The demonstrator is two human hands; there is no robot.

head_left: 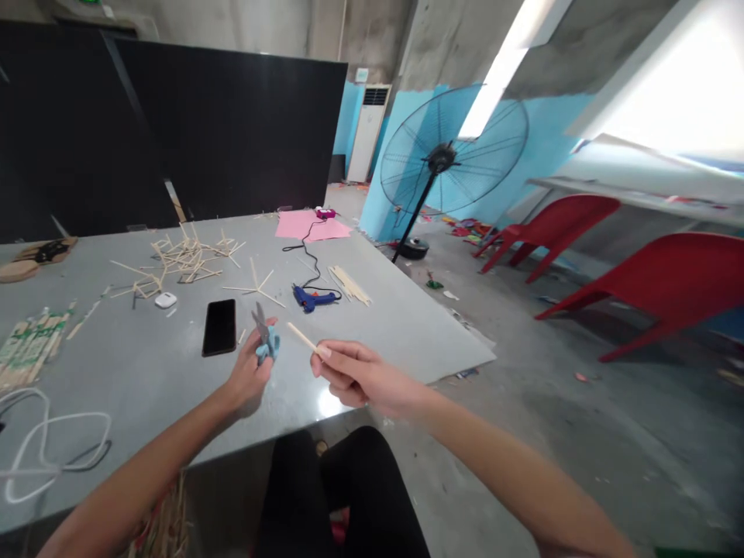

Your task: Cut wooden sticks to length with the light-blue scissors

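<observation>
My left hand [251, 380] is closed around a pair of scissors [266, 341] with light blue handles, blades pointing up and away from me. In my right hand [354, 372] a short pale wooden stick [301, 336] is pinched between thumb and fingers, its free end toward the scissors but apart from them. Beyond my hands lies a blue glue gun [314, 299] with a black cord. A small joined stick frame [256, 287] stands to its left, and a bundle of loose sticks [349, 285] lies to its right.
A black phone [219, 327] and a white case [166, 300] lie left of my hands on the grey table [174, 387]. Several stick structures [189, 252] stand behind. Wrapped sticks [35, 345] and a white cable [58, 422] are far left; pink paper [299, 225] is at the back.
</observation>
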